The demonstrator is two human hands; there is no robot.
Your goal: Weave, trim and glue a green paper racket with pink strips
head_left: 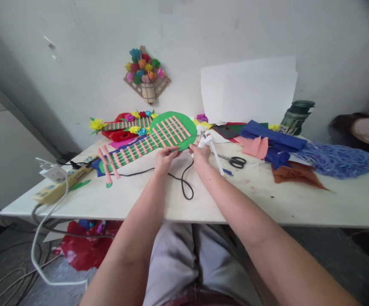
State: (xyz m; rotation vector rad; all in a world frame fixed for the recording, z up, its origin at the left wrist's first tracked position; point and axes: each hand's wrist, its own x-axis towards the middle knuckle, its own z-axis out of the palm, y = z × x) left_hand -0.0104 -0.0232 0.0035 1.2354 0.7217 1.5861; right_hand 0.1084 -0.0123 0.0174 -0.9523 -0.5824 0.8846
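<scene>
A green paper lute point(171, 131) with pink strips across its body and neck lies slanted on the table. My left hand point(166, 158) pinches the lower edge of its round body, thumb and fingers closed. Just right of that edge, my right hand point(201, 154) is wrapped round the handle of a white glue gun point(206, 137). A white glue stick point(216, 158) juts from the gun's back toward me. The black cable point(184, 189) loops from beneath the right hand across the tabletop. Two pink pegs cross the lute's neck at the far left.
Scissors point(235, 162) lie right of my right hand. Beyond them are blue crepe paper point(267, 135), brown paper point(294, 174), blue yarn point(340, 159) and a dark bottle point(295, 117). A power strip point(61, 185) with a charger sits left. Behind is a second, flower-trimmed lute point(127, 125).
</scene>
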